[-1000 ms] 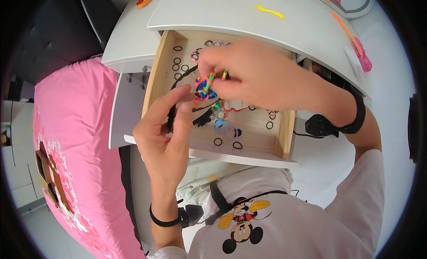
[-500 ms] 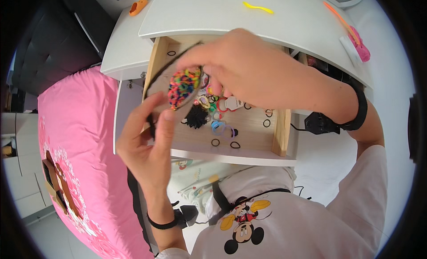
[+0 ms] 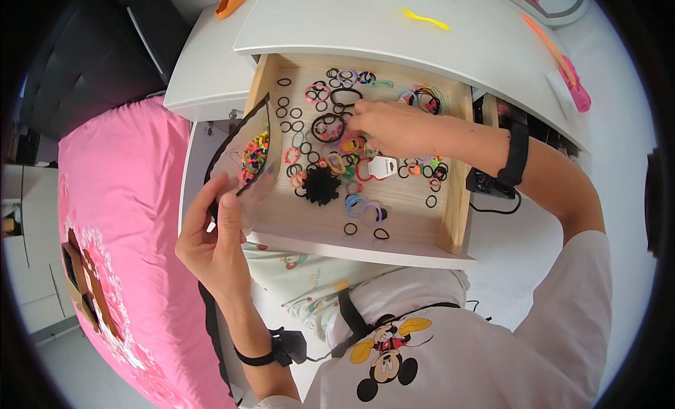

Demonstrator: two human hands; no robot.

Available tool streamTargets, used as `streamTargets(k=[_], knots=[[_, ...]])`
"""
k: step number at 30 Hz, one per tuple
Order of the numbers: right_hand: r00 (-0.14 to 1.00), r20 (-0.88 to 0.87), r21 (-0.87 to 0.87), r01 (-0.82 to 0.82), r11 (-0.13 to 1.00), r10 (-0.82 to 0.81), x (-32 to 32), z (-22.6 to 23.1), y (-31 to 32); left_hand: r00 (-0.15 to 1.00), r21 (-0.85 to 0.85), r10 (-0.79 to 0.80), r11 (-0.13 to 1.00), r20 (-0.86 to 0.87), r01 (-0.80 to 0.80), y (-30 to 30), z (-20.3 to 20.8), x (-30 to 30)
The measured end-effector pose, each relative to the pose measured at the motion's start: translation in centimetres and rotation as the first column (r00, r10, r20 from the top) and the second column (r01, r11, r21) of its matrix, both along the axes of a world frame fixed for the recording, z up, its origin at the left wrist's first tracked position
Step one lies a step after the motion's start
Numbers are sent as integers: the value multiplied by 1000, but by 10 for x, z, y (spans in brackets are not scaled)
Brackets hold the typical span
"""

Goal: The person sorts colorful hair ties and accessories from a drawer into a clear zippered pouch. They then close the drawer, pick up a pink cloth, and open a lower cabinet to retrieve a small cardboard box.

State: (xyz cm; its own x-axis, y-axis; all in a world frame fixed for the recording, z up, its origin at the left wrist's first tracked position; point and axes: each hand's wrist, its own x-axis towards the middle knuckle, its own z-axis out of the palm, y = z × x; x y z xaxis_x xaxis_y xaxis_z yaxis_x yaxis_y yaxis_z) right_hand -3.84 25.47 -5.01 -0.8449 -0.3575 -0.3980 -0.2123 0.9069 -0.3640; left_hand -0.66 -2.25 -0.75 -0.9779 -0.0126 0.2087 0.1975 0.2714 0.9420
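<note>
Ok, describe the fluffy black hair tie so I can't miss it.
Look in the open wooden drawer under the white desktop. Near its middle, below the right hand, lies the black scrunchie. It alone is a fuzzy solid clump; its neighbours are thin open rings.

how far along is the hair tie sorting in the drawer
Early on. Done: a clump of colourful bands sits in the clear pouch held by the left hand. In hand: the right hand reaches among loose hair ties. Left: many ties scattered across the drawer.
</note>
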Motion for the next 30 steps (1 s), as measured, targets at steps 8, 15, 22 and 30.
streamTargets(k=[8,15,22,30], knots=[[919,-394,-152,-67,986,2,-23,-30,-6,1000,28,2,1000,16,-3,-4,-1,-1],[951,-214,-203,182,962,-225,-31,-16,7,999,26,29,999,20,-29,-4,-4,-3],[916,-390,-109,55,993,-94,-24,-13,9,999,58,40,998,15,-41,-10,-5,-3],[959,-282,-66,-37,997,17,-31,-29,-6,997,61,75,995,5,-75,-14,1,-1]])
